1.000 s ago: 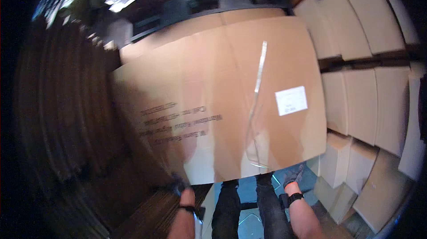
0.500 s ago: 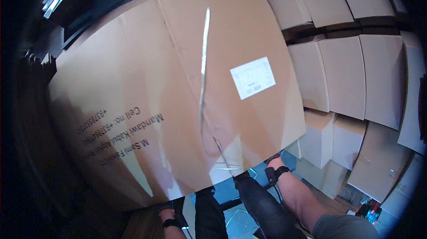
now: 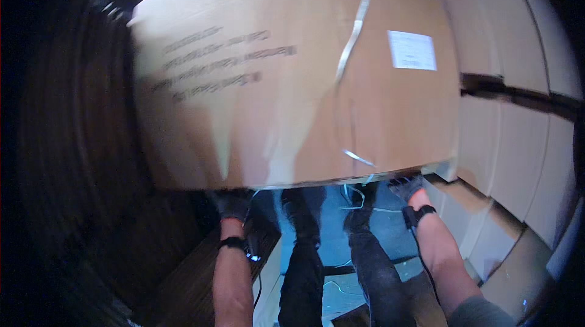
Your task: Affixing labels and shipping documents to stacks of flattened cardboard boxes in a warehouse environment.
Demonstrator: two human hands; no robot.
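Observation:
A big brown cardboard box (image 3: 292,101) fills the upper middle, with dark print, a white label (image 3: 412,50) and a loose pale strap (image 3: 356,25) on the side facing me. My left hand (image 3: 230,203), in a dark glove with an orange cuff, holds the box's near edge toward its left end. Toward the other end of that edge, my right hand (image 3: 407,188), gloved likewise, grips the box. The box hides most of the fingertips of both hands.
Stacked cartons (image 3: 521,144) line the right side close to the box. A dark, ridged surface (image 3: 79,132) runs along the left. Below the box are my legs (image 3: 301,278) and thin pale strap pieces (image 3: 356,199) over a bluish floor.
The view has turned, and the box now lies squarer in it, its near edge higher up. Both gloved hands, mostly hidden before, now show along that edge.

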